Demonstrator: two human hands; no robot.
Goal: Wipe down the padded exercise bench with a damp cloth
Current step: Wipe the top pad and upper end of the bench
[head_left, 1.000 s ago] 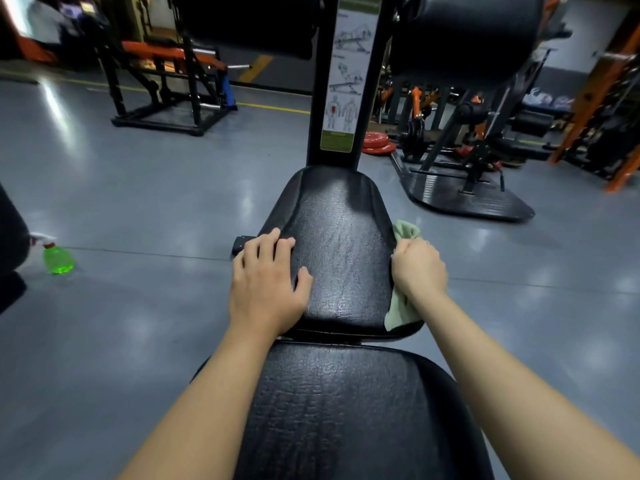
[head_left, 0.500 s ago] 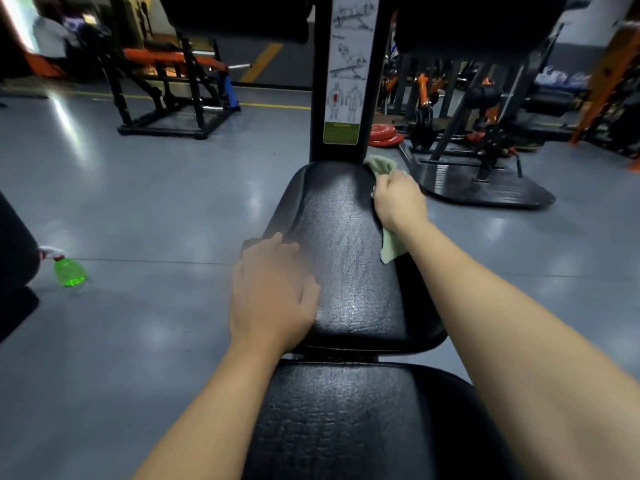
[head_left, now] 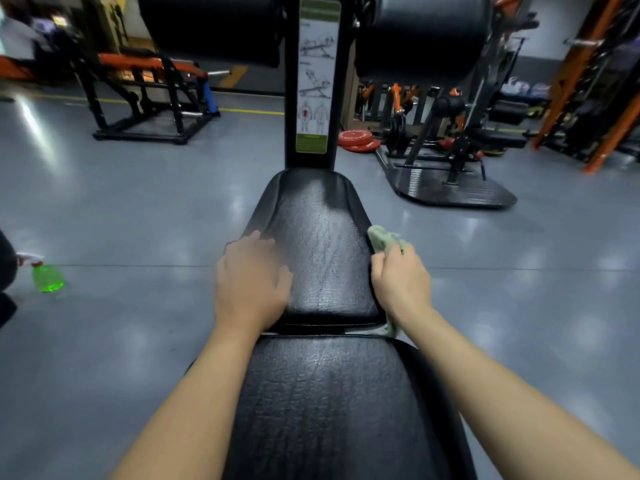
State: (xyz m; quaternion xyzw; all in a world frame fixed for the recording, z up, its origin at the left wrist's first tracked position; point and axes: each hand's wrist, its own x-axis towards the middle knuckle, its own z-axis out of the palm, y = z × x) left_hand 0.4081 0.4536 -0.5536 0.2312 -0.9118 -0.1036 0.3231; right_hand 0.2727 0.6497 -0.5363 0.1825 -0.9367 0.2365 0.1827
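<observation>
Head view: right hand gripping cloth has slid nearer along bench; left hand stays flat.

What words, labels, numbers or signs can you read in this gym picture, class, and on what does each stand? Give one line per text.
Nothing here reads clearly.
Instruction placard on the bench's upright post: exercise diagrams between green bands at top and bottom; the lettering is too blurred to read.
Red weight plates on the floor: pale markings, too small to read.
Green spray bottle on the floor: no label can be made out.
</observation>
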